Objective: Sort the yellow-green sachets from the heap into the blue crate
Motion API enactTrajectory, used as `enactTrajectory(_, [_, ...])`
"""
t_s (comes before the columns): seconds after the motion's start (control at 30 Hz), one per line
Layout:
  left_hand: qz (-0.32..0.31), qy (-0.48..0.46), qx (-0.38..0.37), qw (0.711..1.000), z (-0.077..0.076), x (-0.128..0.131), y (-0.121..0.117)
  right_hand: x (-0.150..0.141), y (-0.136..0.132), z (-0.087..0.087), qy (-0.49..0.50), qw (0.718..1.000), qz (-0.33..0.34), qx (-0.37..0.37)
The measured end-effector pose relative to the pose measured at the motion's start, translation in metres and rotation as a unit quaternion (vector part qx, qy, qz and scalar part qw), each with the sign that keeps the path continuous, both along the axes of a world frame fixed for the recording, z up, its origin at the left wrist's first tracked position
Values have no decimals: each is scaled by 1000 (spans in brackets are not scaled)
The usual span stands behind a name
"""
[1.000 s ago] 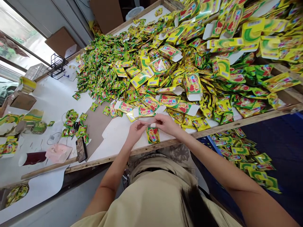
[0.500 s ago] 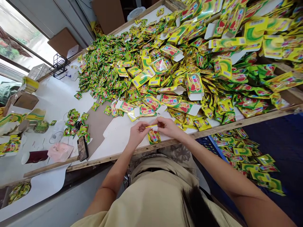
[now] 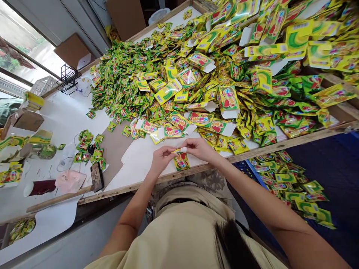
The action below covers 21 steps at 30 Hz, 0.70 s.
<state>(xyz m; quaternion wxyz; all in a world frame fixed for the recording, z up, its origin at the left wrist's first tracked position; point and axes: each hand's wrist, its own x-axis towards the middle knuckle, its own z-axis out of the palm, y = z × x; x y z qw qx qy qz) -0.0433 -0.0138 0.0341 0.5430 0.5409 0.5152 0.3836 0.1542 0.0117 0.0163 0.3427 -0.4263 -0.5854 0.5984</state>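
A small green and yellow candy box (image 3: 182, 161) printed with red fruit and bright lettering stands at the table's front edge. My left hand (image 3: 163, 158) pinches its upper left corner. From the other side, the fingers of my right hand (image 3: 198, 150) are closed on its top end, where a flap lies between the two hands. Part of that end is hidden behind my fingertips. Just beyond my hands lie printed candy boxes (image 3: 199, 118) with white flaps sticking out, mixed with small yellow sachets (image 3: 238, 145).
A large heap of green sachets (image 3: 123, 80) spreads across the table behind the boxes. To the left are a phone (image 3: 97, 176), a pink packet (image 3: 70, 181), a dark red cup (image 3: 42, 187) and a jar (image 3: 46, 150). A blue crate (image 3: 256, 173) with filled packs stands below right.
The white flap at the box's top end has been folded down between my fingers. Both hands stay in nearly the same place, and the view has shifted slightly.
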Motion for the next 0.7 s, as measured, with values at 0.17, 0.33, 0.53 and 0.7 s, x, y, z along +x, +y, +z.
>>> enactTrajectory(0.17, [-1, 9, 28, 1000, -6, -2, -8, 5, -10, -10, 4, 998, 40, 37])
enactTrajectory(0.33, [-3, 43, 89, 995, -11, -3, -11, 3, -14, -10, -29, 997, 24, 74])
enactTrajectory(0.53, [-80, 113, 133, 981, -9, -13, -9, -5, -15, -3, -33, 993, 14, 117])
enactTrajectory(0.7, [-71, 74, 145, 984, -11, -10, -16, 8, -22, -4, 31, 994, -67, 86])
